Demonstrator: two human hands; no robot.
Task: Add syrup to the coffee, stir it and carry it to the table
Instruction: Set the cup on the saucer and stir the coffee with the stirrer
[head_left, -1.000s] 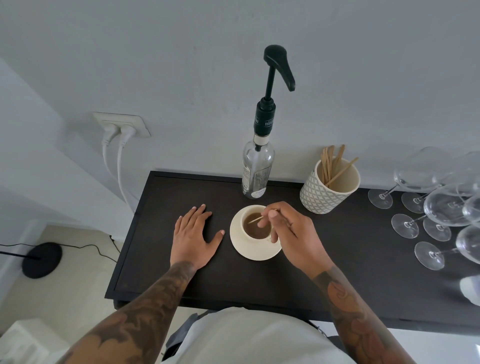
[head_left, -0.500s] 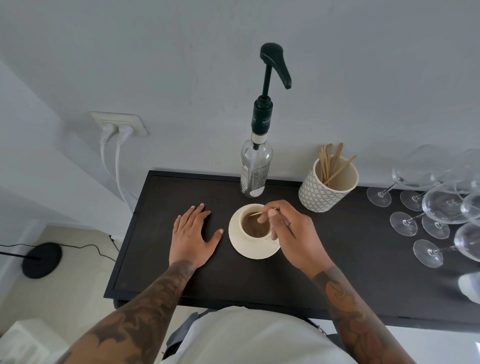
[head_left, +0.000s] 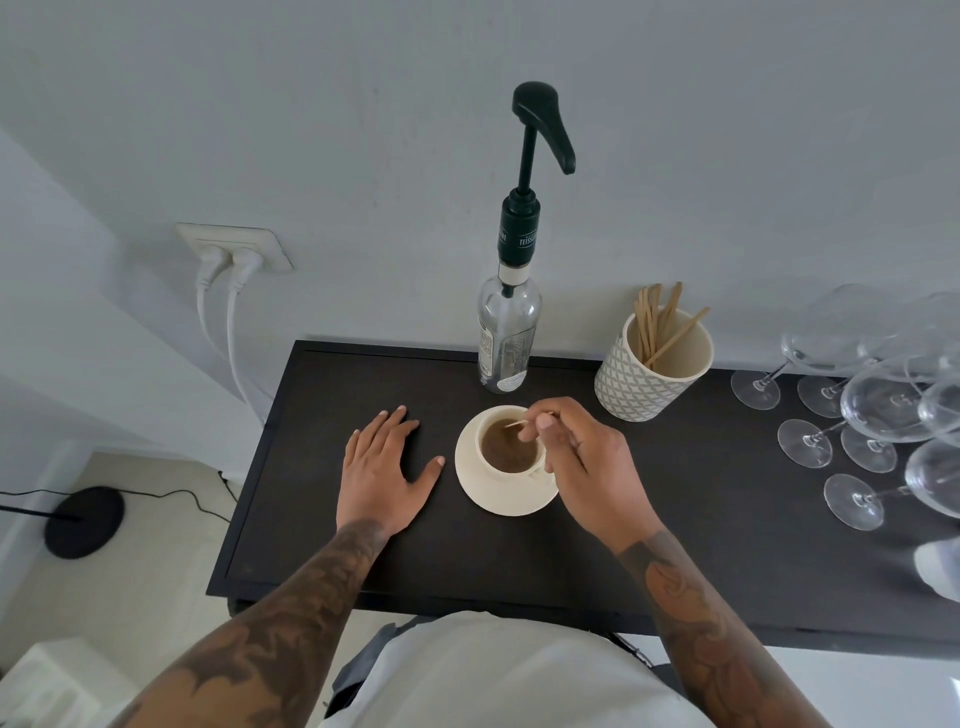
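Observation:
A cream cup of brown coffee (head_left: 506, 449) stands on a cream saucer (head_left: 480, 493) on the dark counter (head_left: 701, 530). My right hand (head_left: 582, 462) hovers over the cup's right side, fingers pinched on a thin wooden stir stick (head_left: 517, 423) whose tip dips into the coffee. My left hand (head_left: 387, 467) lies flat, palm down, on the counter just left of the saucer. A clear syrup bottle (head_left: 506, 340) with a tall dark pump stands behind the cup by the wall.
A patterned cup (head_left: 641, 382) holding several wooden sticks stands to the right of the bottle. Several wine glasses (head_left: 878, 415) lie crowded at the counter's right end. Two white plugs (head_left: 228, 265) hang from a wall socket at left. The counter's front edge is close to my body.
The stick's tip has shifted slightly inside the cup as my right hand moves it. My left hand has stayed flat in place.

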